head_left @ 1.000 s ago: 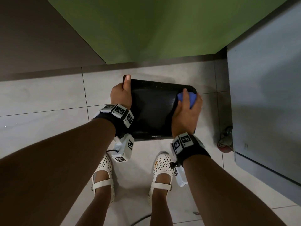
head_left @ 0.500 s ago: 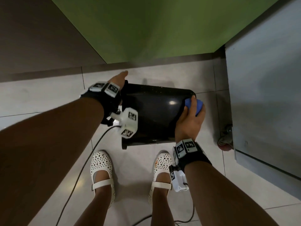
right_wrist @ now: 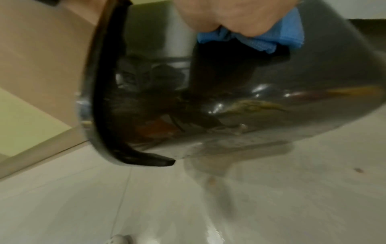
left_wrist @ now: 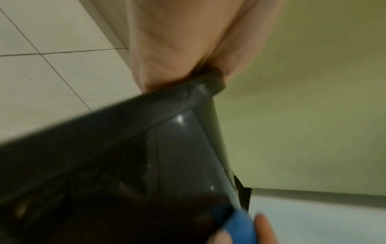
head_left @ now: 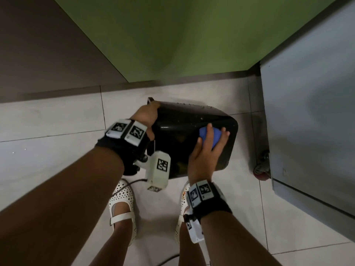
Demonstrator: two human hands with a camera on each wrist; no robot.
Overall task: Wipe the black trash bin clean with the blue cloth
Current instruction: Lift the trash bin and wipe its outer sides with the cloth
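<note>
The glossy black trash bin [head_left: 180, 143] lies tipped on its side above the tiled floor, its rim to the left and its base to the right. My left hand [head_left: 147, 117] grips the bin's rim [left_wrist: 200, 87] at the far left corner. My right hand [head_left: 206, 148] holds the bunched blue cloth [head_left: 216, 138] and presses it on the bin's upper side near the base. The right wrist view shows the cloth [right_wrist: 290, 34] squeezed under my fingers against the bin [right_wrist: 271, 99], with brownish smears on the wall below it. The left wrist view catches the cloth [left_wrist: 238, 227] at the bottom edge.
A green wall [head_left: 192, 39] and a dark baseboard stand right behind the bin. A grey cabinet [head_left: 311, 116] on a red caster [head_left: 262, 169] is close on the right. My feet in white shoes [head_left: 123, 204] stand just in front of the bin, with a cable on the floor.
My left hand moved from the bin's side to its far rim corner and turned the bin. The right hand slid the cloth inward over the upper side near the base.
</note>
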